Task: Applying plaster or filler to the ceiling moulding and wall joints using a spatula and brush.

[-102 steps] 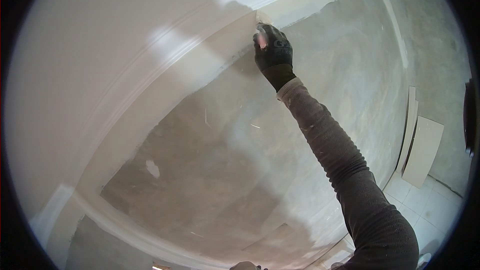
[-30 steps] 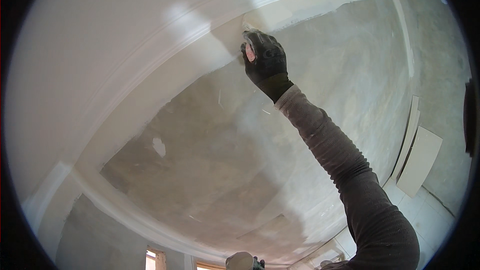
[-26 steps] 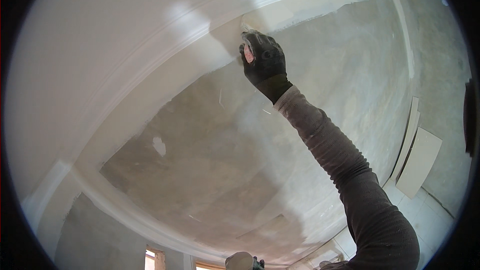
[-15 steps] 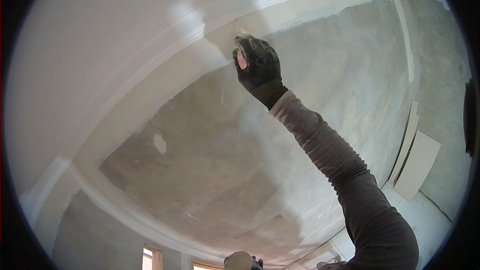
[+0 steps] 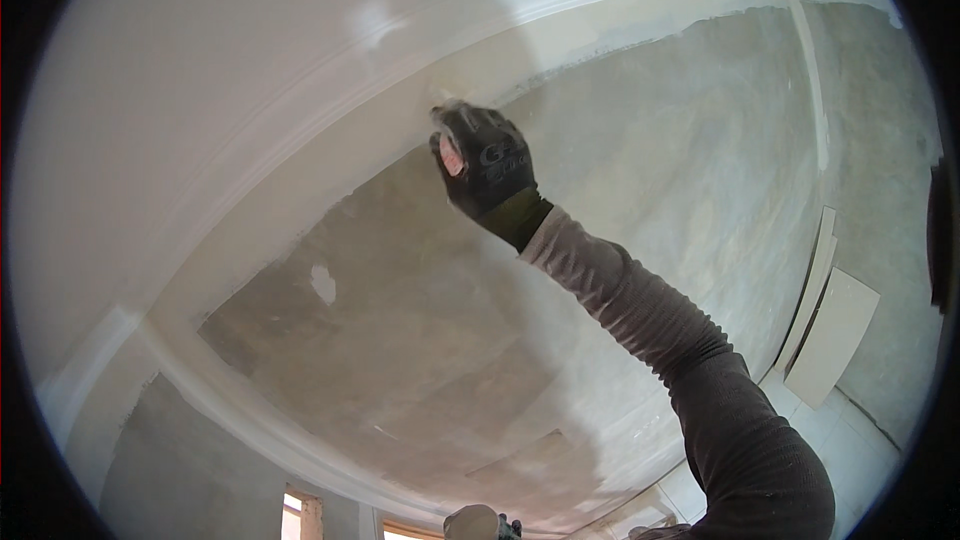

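Observation:
My right hand (image 5: 487, 168), in a black glove, is raised to the upper wall and closed on what looks like a paintbrush; fingers hide most of it. Only its pale tip (image 5: 445, 98) shows at the cream painted band (image 5: 385, 145) below the ceiling moulding. A pinkish-red patch (image 5: 452, 155) shows by the thumb, perhaps the handle's end. At the bottom edge my left hand (image 5: 510, 528), also black-gloved, is cut off by the frame. Its fingers curl against the side of a round beige tub (image 5: 472, 522).
The grey, patchy plastered wall (image 5: 400, 310) fills the middle. White moulding (image 5: 300, 90) runs along the ceiling edge. Flat pale boards (image 5: 833, 335) lean on the wall at right, above a tiled floor (image 5: 845, 435). A window opening (image 5: 300, 515) shows at lower left.
My right hand has moved left and slightly down in the picture, along the cream band, with the tool still in it. My left hand and the tub have hardly moved.

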### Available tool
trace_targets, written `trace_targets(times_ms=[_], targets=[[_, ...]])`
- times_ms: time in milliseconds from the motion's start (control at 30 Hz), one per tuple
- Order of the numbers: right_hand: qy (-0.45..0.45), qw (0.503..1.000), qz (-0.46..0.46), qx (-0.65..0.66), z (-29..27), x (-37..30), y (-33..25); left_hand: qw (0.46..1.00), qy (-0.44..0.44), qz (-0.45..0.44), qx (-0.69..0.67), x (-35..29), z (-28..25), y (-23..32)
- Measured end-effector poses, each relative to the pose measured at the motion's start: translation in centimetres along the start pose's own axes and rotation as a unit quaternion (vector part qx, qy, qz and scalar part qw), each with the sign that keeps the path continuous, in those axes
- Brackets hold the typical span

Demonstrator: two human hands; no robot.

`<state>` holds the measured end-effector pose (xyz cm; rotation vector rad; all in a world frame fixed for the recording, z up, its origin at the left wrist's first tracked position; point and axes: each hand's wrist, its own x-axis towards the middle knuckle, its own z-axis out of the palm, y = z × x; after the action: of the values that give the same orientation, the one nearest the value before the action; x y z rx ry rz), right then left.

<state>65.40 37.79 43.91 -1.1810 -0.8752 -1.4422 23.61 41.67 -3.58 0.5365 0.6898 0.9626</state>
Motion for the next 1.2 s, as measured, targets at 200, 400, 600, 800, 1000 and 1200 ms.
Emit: trace_targets(times_ms=[200, 400, 600, 800, 1000, 1200], targets=[[0.008, 0.925, 0.086, 0.369, -3.2, 1.1, -0.2, 0.995, 0.005, -0.053, -0.088, -0.8, 0.9, 0.1], [0.026, 0.779, 0.337, 0.528, -6.6, 2.6, 15.2, 0.941, 0.054, -0.201, -0.267, -1.2, 2.0, 1.1], [0.100, 0.757, 0.388, 0.516, -12.3, 3.9, 28.1, 0.896, 0.021, -0.269, -0.352, 2.7, -1.6, 0.4], [0.175, 0.767, 0.411, 0.460, -15.3, 6.0, 34.7, 0.951, -0.134, 0.081, 0.265, 2.9, 0.0, -1.4], [0.245, 0.833, 0.337, 0.363, -15.0, 5.5, 33.6, 0.987, 0.003, -0.125, -0.103, -0.1, 4.7, 1.0], [0.190, 0.981, 0.009, -0.042, -6.2, 0.4, 19.7, 0.995, -0.036, 0.030, 0.086, 0.8, 1.6, -0.8]])
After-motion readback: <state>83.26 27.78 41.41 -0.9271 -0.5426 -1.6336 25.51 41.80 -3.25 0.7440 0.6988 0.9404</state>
